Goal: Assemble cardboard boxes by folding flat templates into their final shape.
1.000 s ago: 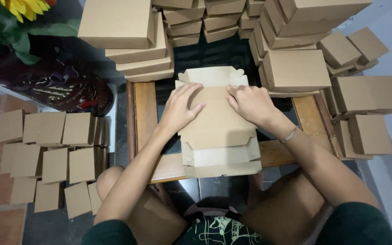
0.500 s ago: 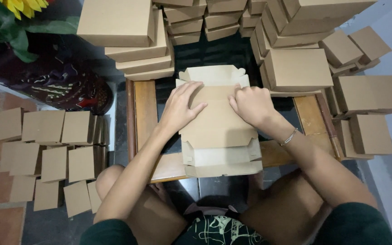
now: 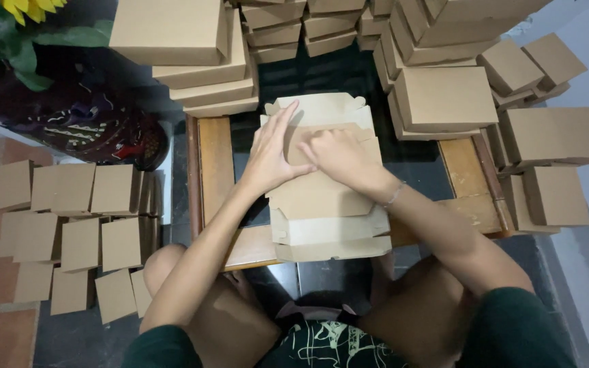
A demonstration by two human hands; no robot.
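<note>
A flat brown cardboard box blank (image 3: 328,204) lies on a low wooden table (image 3: 214,170) in front of me. My left hand (image 3: 272,151) presses flat on its upper left part, fingers spread toward the far flap. My right hand (image 3: 339,155) lies beside it, palm down on the upper middle of the blank, fingers curled against a fold. The two hands touch near the thumbs. A thin bracelet sits on my right wrist. The blank's near flaps hang over the table's front edge.
Stacks of folded brown boxes (image 3: 202,54) stand at the back and right (image 3: 553,136). Small flat cardboard pieces (image 3: 69,225) cover the floor at left. A sunflower (image 3: 28,8) and dark patterned cloth (image 3: 97,126) lie at upper left. My bare knees sit below the table.
My right hand has slid left across the blank toward my left hand. The left hand has stayed in place, and the blank has not shifted.
</note>
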